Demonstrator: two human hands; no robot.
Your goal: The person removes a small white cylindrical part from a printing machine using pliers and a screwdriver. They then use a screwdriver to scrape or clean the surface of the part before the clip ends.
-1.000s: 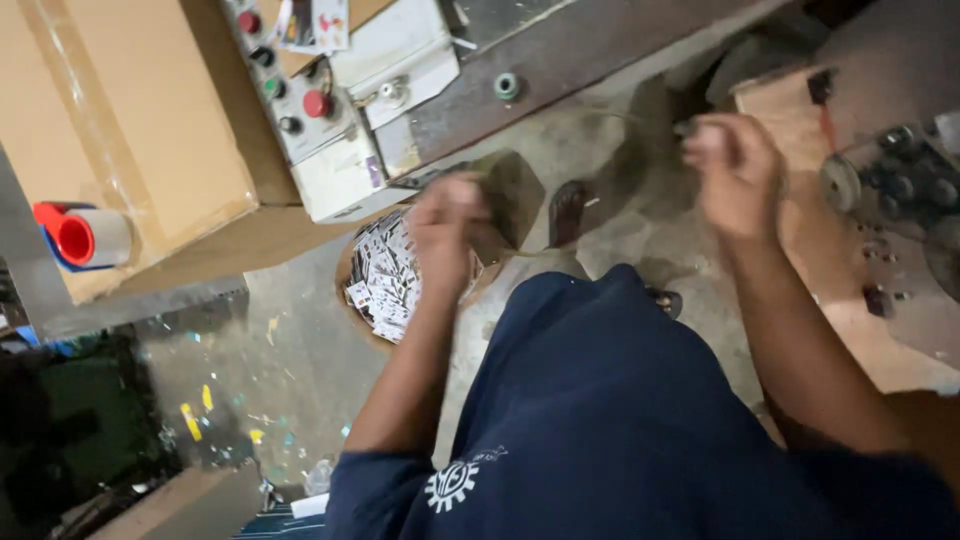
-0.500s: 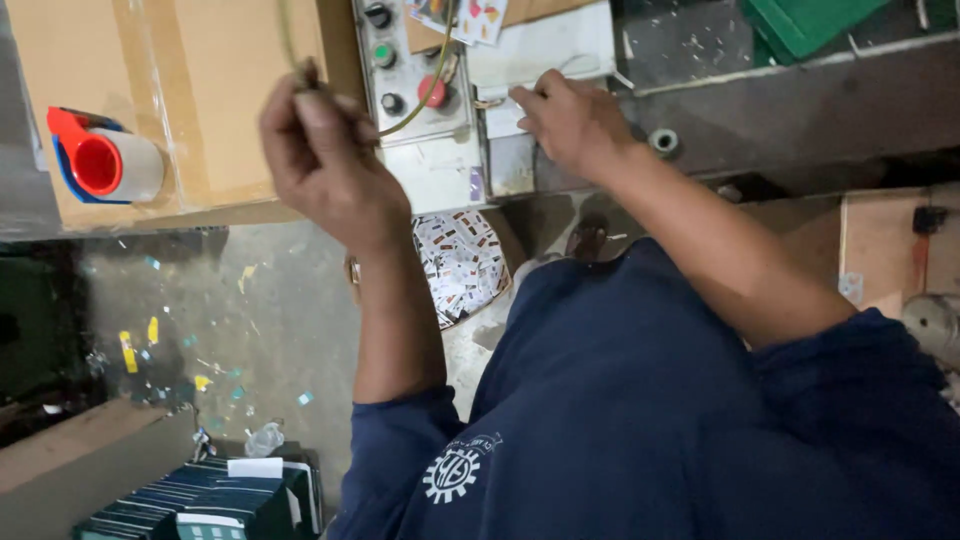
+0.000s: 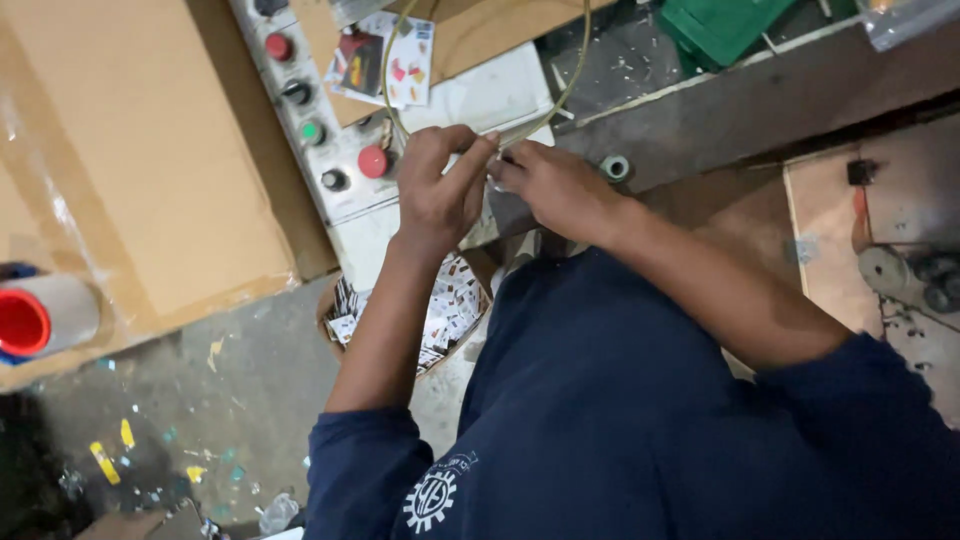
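My left hand [image 3: 437,188] and my right hand [image 3: 553,186] meet in front of me, fingertips together, pinching a thin yellowish-green cord [image 3: 560,95] that loops up out of the top of the view. Both hands hover over a grey control panel [image 3: 330,150] with red, green and black push buttons. Below my left forearm sits a round basket [image 3: 345,325] full of small white printed tags. My dark blue sleeves and shirt fill the lower right.
A large cardboard box [image 3: 130,170] lies at the left, with a tape roll with a red core [image 3: 40,320] at its edge. Printed cards [image 3: 395,65] rest on the panel. A green crate [image 3: 730,25] and a metal machine part [image 3: 910,270] are at the right.
My hands were apart, the left raised at the left and the right reaching towards the panel. They have come together on the cord, and the view has shifted slightly.
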